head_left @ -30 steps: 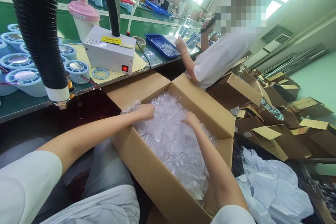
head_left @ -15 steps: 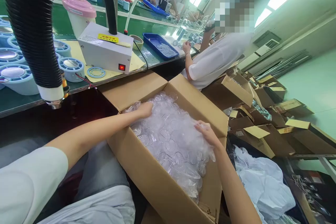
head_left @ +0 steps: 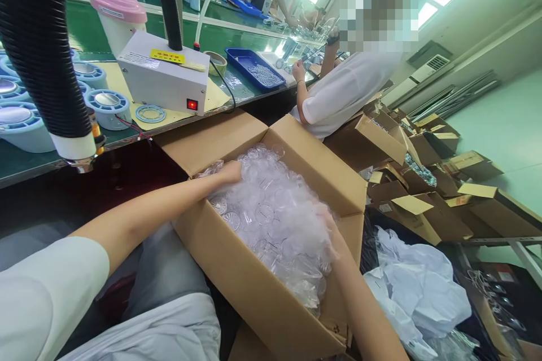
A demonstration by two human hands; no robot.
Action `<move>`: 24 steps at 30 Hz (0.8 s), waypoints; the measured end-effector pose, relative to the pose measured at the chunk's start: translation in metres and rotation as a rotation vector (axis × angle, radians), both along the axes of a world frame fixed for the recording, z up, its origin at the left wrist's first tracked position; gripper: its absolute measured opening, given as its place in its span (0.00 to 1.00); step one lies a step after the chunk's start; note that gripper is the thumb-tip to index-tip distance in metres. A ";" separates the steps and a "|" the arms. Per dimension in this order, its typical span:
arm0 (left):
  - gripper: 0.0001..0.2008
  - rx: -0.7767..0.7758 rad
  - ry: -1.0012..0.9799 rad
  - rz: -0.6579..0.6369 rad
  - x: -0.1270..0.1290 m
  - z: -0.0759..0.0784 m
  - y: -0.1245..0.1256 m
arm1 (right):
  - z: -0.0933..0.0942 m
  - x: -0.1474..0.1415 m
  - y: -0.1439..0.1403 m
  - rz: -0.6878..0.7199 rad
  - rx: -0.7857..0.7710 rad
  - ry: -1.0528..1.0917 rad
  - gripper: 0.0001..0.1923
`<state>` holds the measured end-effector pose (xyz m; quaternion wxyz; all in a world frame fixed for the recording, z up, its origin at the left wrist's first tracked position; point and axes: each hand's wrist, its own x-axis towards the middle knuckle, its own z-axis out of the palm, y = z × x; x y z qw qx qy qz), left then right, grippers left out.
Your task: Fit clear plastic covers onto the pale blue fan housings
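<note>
An open cardboard box (head_left: 254,287) stands between my knees, filled with a clear plastic bag (head_left: 275,214) of small transparent round parts. My left hand (head_left: 228,172) grips the bag's edge at the box's near-left corner. At the box's right side my right hand (head_left: 334,234) is pushed under the bag's film, mostly hidden by plastic; I cannot see whether its fingers are closed.
A green bench (head_left: 25,163) holds a white machine (head_left: 163,73) with a red light, blue round housings (head_left: 105,107), a pink-lidded container (head_left: 116,11) and a blue tray (head_left: 254,67). A black hose (head_left: 42,51) hangs at left. A seated person (head_left: 342,90) works nearby. Open cartons (head_left: 423,203) and white bags (head_left: 419,287) lie right.
My right hand slid from the middle of the bag to the box's right edge and went under the plastic. My left hand stayed on the bag's corner.
</note>
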<state>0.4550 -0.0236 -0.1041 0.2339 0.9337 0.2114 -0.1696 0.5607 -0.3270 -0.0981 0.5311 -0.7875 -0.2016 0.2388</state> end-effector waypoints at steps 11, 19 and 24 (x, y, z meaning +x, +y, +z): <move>0.15 -0.012 -0.162 -0.025 -0.013 0.015 -0.012 | 0.004 -0.022 0.001 -0.142 -0.523 -0.674 0.27; 0.11 -0.296 -0.351 -0.210 -0.016 0.065 -0.007 | -0.010 -0.032 0.014 0.223 -0.594 -0.833 0.23; 0.11 -0.495 -0.335 -0.295 -0.023 0.070 -0.003 | -0.029 0.000 0.019 0.096 -0.523 -0.820 0.08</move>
